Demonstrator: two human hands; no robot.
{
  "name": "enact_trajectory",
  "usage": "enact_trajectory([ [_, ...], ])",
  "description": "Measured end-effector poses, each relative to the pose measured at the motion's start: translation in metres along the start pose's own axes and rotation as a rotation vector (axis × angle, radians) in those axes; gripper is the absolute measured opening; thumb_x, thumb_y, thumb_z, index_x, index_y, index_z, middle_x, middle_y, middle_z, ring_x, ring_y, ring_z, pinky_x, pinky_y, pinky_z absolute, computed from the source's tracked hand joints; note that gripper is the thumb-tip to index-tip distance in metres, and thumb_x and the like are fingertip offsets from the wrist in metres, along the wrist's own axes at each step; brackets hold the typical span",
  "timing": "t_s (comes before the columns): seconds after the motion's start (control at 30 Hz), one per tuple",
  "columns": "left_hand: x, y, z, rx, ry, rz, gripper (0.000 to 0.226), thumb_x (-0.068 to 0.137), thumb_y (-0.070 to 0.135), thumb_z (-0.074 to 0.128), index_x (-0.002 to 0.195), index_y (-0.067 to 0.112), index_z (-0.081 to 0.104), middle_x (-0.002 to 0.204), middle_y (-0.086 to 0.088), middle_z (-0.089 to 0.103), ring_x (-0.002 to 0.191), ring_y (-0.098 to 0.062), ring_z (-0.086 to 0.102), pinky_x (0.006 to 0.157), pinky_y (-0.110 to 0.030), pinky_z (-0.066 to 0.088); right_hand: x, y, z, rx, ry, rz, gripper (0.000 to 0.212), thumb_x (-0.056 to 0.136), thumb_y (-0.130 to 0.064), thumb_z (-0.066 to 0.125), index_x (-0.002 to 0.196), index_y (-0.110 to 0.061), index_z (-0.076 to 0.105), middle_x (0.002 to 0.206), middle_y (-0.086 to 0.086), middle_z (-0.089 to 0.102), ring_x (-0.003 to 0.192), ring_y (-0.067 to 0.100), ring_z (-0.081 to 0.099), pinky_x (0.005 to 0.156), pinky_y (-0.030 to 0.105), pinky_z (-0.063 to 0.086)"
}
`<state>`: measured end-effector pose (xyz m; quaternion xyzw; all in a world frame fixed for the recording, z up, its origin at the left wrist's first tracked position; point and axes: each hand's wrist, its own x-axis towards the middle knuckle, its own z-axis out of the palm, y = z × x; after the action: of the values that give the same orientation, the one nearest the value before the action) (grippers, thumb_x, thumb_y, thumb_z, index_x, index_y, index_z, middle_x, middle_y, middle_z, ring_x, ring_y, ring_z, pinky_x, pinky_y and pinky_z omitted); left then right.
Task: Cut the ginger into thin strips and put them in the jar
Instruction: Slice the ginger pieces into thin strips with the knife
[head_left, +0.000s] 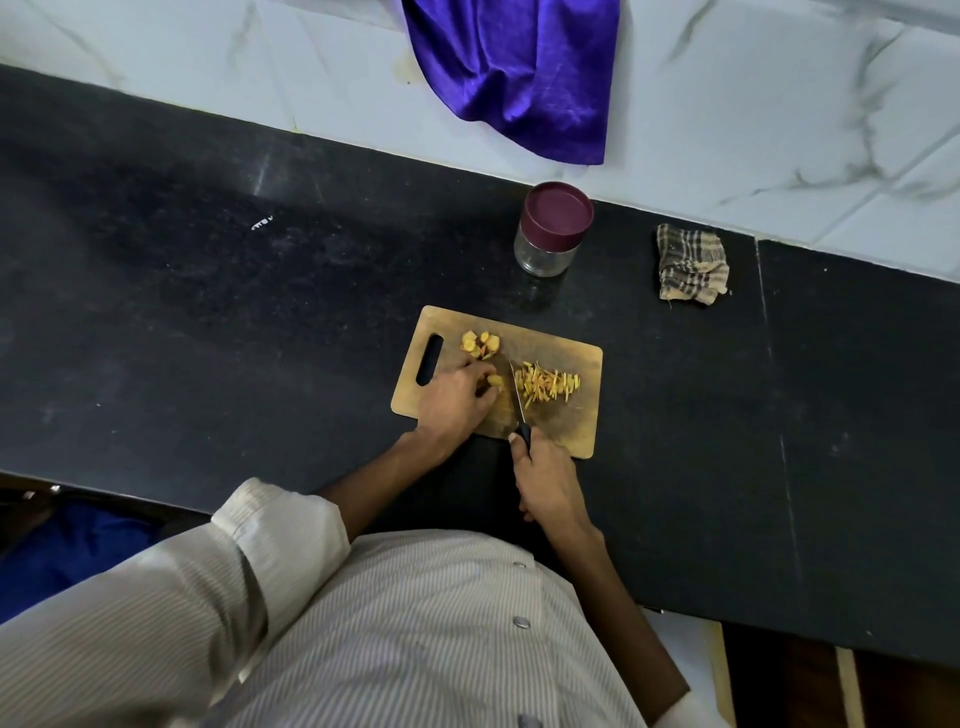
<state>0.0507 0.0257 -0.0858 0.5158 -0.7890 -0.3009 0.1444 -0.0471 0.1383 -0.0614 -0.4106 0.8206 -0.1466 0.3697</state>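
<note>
A wooden cutting board (566, 426) lies on the black counter. My left hand (454, 397) pinches a small piece of ginger (496, 383) on the board. My right hand (543, 480) grips the black handle of a knife (518, 397), whose blade stands just right of that piece. A heap of thin ginger strips (550, 387) lies to the right of the blade. Several ginger slices (480, 344) sit near the board's far edge. A glass jar (550, 228) with its maroon lid on stands beyond the board.
A folded checked cloth (692, 262) lies on the black counter (208, 291) to the right of the jar. A purple cloth (519, 73) hangs down the white tiled wall behind. The counter's near edge runs just in front of my body.
</note>
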Motion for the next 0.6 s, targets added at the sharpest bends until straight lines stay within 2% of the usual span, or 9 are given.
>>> enact_trajectory([
  [0.17,-0.0005,-0.0042,-0.0031,-0.029,-0.037,0.032,0.034,0.092,0.023,0.058,0.127,0.021,0.059,0.126,-0.001,0.052,0.101,-0.019,0.059,0.084,-0.039,0.052,0.0003,0.0054,0.0019,-0.006,0.009,-0.003,0.028,0.104,-0.040,0.037,0.111,-0.017,0.052,0.097,0.012,0.066,0.086,0.035,0.069,0.074,0.055,0.058],
  [0.27,0.0006,-0.0019,-0.0041,-0.035,-0.035,0.011,0.041,0.091,0.028,0.060,0.130,0.020,0.053,0.129,0.000,0.050,0.106,-0.018,0.058,0.086,-0.038,0.052,0.0014,0.0069,0.0033,-0.013,0.003,0.009,0.028,0.104,-0.041,0.037,0.110,-0.018,0.051,0.097,0.013,0.066,0.087,0.035,0.069,0.075,0.055,0.058],
  [0.43,0.0013,0.0026,-0.0036,0.042,-0.023,0.009,0.030,0.091,0.034,0.060,0.117,0.020,0.060,0.128,0.001,0.050,0.106,-0.017,0.055,0.080,-0.032,0.048,0.0022,0.0060,0.0031,-0.015,-0.007,0.029,0.025,0.104,-0.042,0.037,0.100,-0.020,0.049,0.096,0.012,0.065,0.087,0.035,0.069,0.076,0.056,0.058],
  [0.6,0.0005,-0.0037,-0.0028,0.005,-0.020,0.052,0.032,0.091,0.033,0.060,0.121,0.021,0.062,0.126,0.001,0.050,0.105,-0.016,0.055,0.082,-0.032,0.049,0.0012,0.0035,0.0025,0.014,-0.014,0.038,0.035,0.104,-0.045,0.034,0.106,-0.015,0.053,0.094,0.014,0.065,0.083,0.035,0.069,0.072,0.055,0.058],
])
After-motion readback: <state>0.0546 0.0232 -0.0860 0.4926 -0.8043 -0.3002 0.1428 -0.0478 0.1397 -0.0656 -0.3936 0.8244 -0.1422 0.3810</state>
